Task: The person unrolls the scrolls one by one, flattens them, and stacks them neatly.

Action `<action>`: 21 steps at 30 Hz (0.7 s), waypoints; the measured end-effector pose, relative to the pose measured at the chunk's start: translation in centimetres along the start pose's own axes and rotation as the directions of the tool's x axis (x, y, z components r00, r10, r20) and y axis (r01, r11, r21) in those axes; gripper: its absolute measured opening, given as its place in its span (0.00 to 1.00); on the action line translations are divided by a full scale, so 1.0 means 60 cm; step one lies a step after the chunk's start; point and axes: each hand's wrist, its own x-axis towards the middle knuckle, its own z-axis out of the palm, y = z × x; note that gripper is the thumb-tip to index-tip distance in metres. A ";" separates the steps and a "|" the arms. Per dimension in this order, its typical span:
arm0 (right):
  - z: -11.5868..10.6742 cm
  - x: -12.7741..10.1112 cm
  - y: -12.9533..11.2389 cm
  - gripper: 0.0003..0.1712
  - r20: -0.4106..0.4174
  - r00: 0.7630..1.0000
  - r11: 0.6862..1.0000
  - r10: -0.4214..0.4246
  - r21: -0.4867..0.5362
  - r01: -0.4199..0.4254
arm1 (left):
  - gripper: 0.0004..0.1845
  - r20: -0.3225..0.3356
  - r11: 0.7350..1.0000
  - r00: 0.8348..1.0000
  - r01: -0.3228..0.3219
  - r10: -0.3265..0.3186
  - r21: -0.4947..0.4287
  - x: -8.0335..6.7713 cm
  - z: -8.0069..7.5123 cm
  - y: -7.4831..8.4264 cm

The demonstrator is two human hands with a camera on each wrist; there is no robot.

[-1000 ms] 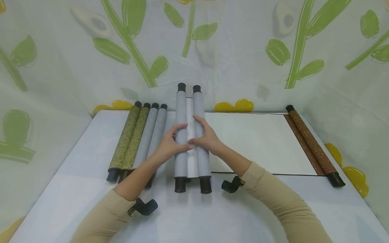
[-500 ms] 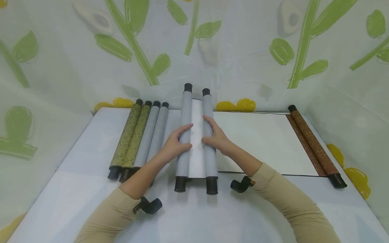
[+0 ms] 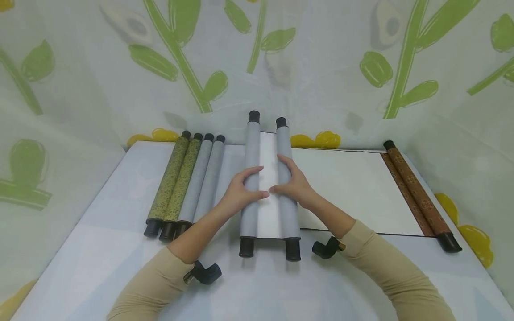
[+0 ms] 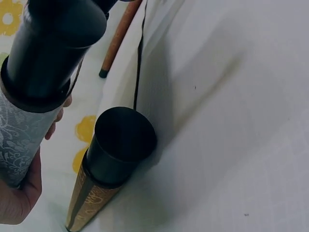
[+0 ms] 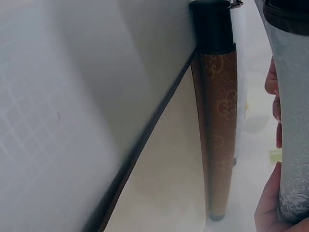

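Observation:
A grey scroll is held a little above the table, partly unrolled into two rolls with black end caps. My left hand (image 3: 240, 195) grips the left roll (image 3: 250, 156), seen close up as a grey patterned tube (image 4: 21, 137) in the left wrist view. My right hand (image 3: 296, 186) grips the right roll (image 3: 284, 147), whose grey tube (image 5: 294, 121) fills the right edge of the right wrist view. A strip of white paper (image 3: 268, 178) shows between the two rolls. Both thumbs point inward at the strip.
Several rolled scrolls (image 3: 188, 178), two green-gold and two grey, lie side by side at the left. An unrolled white scroll (image 3: 353, 187) covers the table's right half and ends in a brown patterned roller (image 3: 417, 196) (image 5: 217, 121). Leaf-print cloth walls surround the table (image 3: 100, 249).
The two grey rolls have been drawn apart, so the white strip between them is wider. The held scroll and both hands have shifted a little to the right.

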 end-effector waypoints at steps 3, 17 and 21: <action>-0.005 -0.003 0.000 0.56 0.006 1.000 1.000 -0.014 0.007 0.014 | 0.39 0.020 1.000 1.000 0.001 -0.001 0.008 0.001 0.002 0.003; -0.027 -0.019 -0.004 0.48 -0.006 0.999 0.999 0.048 0.023 -0.048 | 0.38 -0.034 0.998 0.998 0.046 -0.048 -0.050 0.006 0.004 0.002; -0.028 -0.019 0.001 0.49 -0.017 0.999 0.999 0.044 -0.007 -0.044 | 0.39 -0.026 0.998 0.998 0.063 -0.063 -0.009 0.008 0.006 0.001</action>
